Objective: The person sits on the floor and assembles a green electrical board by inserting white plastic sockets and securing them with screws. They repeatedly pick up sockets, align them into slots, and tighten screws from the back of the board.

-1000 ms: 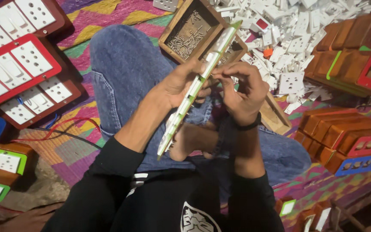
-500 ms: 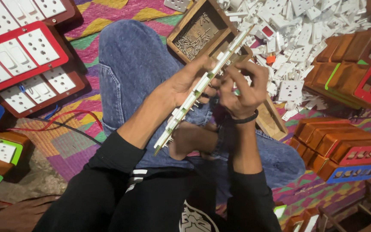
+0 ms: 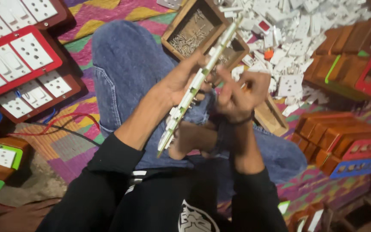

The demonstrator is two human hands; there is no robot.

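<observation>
Left hand: the left hand (image 3: 181, 79) is gripping the long switch panel (image 3: 196, 86) near its middle, palm under it and fingers curling round the far edge.
Right hand: the right hand (image 3: 237, 92) is pinching in at the panel's right side, fingertips bunched; whether a small part is sitting between them, I cannot tell.
Panel's place: the panel is hanging slantwise above the person's lap, edge-on to the camera, its upper end crossing over the wooden screw box (image 3: 202, 32) and its lower end pointing toward the bare foot (image 3: 190, 139).
Handling: it is looking light, since one hand is carrying it, and stiff, since it is not sagging along its length. Its fitted white modules are probably brittle plastic, so the bare frame edges near the middle seem the safer hold.
Grip risk: the smooth, narrow edge is likely offering little purchase; a long lever like this could twist if held only at one end.
Around: a heap of loose white sockets (image 3: 305, 25) is lying beyond the hands, orange wooden boxes (image 3: 340, 133) are stacking up to the right, and finished red-framed boards (image 3: 18, 56) are resting to the left.
Hidden: the panel's face is turning away, so its fittings are hard to make out; the right fingertips are covering the spot being worked; the boards are running off the picture's left edge.
</observation>
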